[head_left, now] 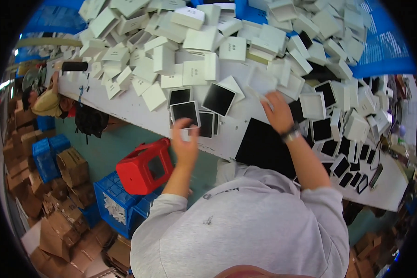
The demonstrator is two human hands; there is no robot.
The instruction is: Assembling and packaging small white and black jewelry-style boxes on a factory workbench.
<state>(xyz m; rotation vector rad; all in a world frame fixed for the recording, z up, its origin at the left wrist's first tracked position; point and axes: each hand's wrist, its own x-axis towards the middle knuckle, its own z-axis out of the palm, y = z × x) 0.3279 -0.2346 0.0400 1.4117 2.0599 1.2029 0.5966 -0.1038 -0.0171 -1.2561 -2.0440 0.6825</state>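
My left hand (pixel 185 143) is at the near edge of a small white box tray with a black inside (pixel 185 114), thumb and fingers apart. Its fingertips overlap the tray's near edge. That tray rests on other black-filled trays (pixel 206 124), and a larger one (pixel 219 99) lies just to the right. Farther right, my right hand (pixel 279 113), with a band at the wrist, reaches forward. Its fingers meet the near edge of a shallow white box lid (pixel 262 81), which is smeared by motion. Below that hand lies a black mat (pixel 264 143).
White boxes (pixel 194 41) heap across the table's far side, partly over blue crates (pixel 384 46). Small black pieces (pixel 347 171) lie at the right. A red plastic stool (pixel 143 169), a blue crate (pixel 116 204) and cartons (pixel 62 227) stand left. Another person (pixel 48 102) is at the far left.
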